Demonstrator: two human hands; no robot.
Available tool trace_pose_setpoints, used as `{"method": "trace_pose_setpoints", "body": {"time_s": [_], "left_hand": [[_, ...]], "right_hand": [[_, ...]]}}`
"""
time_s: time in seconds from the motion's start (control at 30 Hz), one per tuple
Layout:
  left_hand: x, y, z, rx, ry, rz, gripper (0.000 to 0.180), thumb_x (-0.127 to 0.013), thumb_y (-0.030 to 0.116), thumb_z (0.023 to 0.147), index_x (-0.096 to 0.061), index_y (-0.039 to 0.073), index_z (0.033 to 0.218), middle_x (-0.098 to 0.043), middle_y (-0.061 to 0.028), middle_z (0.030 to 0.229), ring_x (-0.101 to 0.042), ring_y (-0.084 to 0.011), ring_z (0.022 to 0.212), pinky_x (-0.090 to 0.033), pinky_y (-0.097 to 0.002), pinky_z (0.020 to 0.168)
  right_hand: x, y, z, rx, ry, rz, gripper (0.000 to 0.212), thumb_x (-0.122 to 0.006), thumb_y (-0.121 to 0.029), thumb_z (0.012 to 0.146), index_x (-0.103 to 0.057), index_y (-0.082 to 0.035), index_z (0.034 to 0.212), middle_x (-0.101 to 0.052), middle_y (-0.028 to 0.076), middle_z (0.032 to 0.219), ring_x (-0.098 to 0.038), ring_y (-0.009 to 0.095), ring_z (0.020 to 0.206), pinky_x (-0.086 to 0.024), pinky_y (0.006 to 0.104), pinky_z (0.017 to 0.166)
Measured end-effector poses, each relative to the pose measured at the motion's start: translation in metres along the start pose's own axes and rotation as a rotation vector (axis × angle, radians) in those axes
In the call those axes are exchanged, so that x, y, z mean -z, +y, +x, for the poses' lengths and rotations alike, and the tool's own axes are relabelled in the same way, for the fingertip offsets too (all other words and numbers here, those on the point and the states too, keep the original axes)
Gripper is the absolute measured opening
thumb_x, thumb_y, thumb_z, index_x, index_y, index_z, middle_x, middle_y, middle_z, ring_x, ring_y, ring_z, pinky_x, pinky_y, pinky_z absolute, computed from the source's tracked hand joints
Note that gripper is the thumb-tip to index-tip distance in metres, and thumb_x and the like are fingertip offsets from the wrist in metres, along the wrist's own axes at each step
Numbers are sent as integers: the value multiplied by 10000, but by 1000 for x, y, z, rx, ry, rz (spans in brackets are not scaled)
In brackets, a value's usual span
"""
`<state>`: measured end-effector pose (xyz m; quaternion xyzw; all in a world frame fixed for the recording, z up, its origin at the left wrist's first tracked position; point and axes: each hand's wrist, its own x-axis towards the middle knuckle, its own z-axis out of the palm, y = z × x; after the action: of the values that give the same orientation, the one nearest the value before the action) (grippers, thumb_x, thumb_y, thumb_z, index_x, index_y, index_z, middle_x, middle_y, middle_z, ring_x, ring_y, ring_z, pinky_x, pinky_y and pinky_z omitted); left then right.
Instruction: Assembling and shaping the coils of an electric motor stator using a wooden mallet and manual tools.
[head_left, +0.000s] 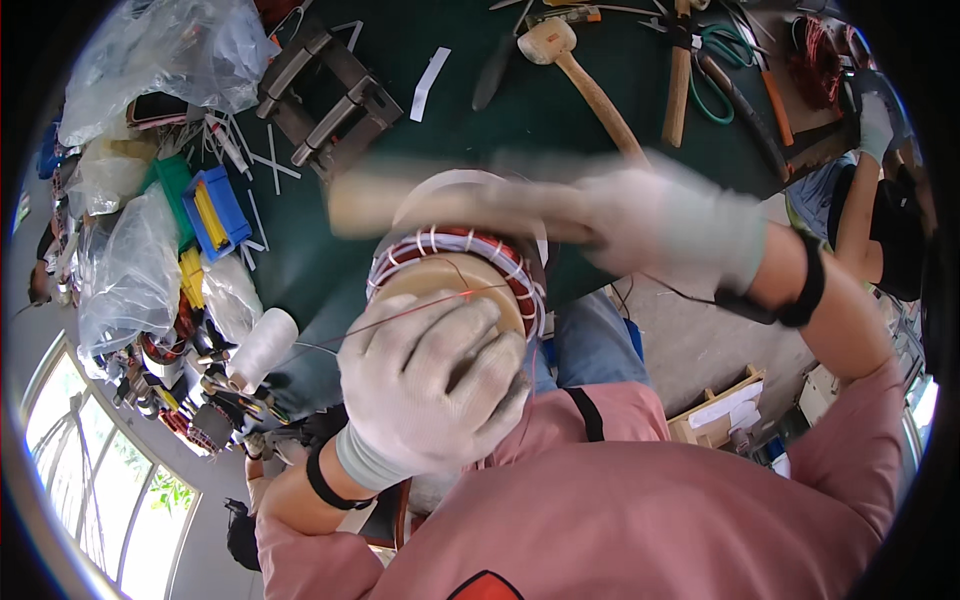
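Observation:
In front of me is a ring-shaped coil of copper windings point(502, 252), laced with white cord, likely a motor stator. A beige round block point(420, 276) sits in its opening. My left hand point(430, 375), in a white knit glove, lies over the block with its fingers curled on its near edge. Thin red-brown wires run out from around those fingers. My right hand point(660, 215), gloved too and smeared by motion, is closed round a wooden mallet point(450, 208). The blurred mallet stretches leftward above the far side of the coil; whether it touches cannot be made out.
On the green table lie a pale-headed mallet point(548, 42), a metal fixture point(330, 100), a white strip point(430, 84) and scissors point(725, 45). Left stand a blue bin point(216, 212), a white thread spool point(265, 345) and plastic bags point(140, 270). A co-worker's gloved hand point(875, 125) shows at right.

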<state>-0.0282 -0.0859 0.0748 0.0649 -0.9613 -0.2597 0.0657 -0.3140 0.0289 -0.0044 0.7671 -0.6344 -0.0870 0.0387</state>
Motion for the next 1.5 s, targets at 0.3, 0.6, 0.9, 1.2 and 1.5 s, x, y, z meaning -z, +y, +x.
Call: {"method": "trace_pose_setpoints", "body": {"time_s": [0.3, 0.6, 0.9, 1.2, 1.5], "left_hand": [[3, -16, 6, -208, -81, -37, 427, -807, 248, 567, -695, 211, 977, -655, -18, 1110, -653, -257, 1017, -545, -430, 832], [-17, 19, 1, 132, 164, 137, 376, -803, 211, 618, -713, 187, 982, -640, -15, 1121, -623, -272, 1049, -488, -466, 876], [-19, 5, 0, -44, 154, 112, 322, -778, 285, 593, -701, 241, 902, -657, 25, 1061, -631, -229, 1030, -493, -414, 855], [-16, 29, 2, 263, 133, 97, 409, -793, 213, 598, -733, 206, 1003, -646, -16, 1132, -618, -283, 1048, -494, -455, 883], [-20, 17, 0, 81, 158, 60, 337, -763, 272, 629, -712, 230, 960, -645, 0, 1098, -624, -235, 1037, -505, -419, 870]], "right_hand": [[-6, -2, -4, -108, 198, 967, 407, -729, -123, 851, -672, -101, 1253, -722, 109, 914, -692, 239, 736, -586, 331, 699], [-3, 17, -10, -142, 37, 526, 413, -658, -149, 886, -663, -108, 1297, -721, 129, 853, -692, 271, 700, -538, 372, 617], [8, 8, 12, -415, 38, 978, 616, -682, -131, 841, -577, -67, 1445, -728, 172, 822, -719, 356, 715, -587, 426, 679], [13, 36, 32, -678, 53, 1077, 383, -697, -176, 884, -677, -40, 1242, -726, 130, 849, -715, 262, 742, -576, 369, 658], [-6, 53, 40, -344, -117, 1085, 484, -693, -70, 854, -646, -37, 1335, -759, 126, 1000, -737, 210, 806, -606, 341, 747]]}}
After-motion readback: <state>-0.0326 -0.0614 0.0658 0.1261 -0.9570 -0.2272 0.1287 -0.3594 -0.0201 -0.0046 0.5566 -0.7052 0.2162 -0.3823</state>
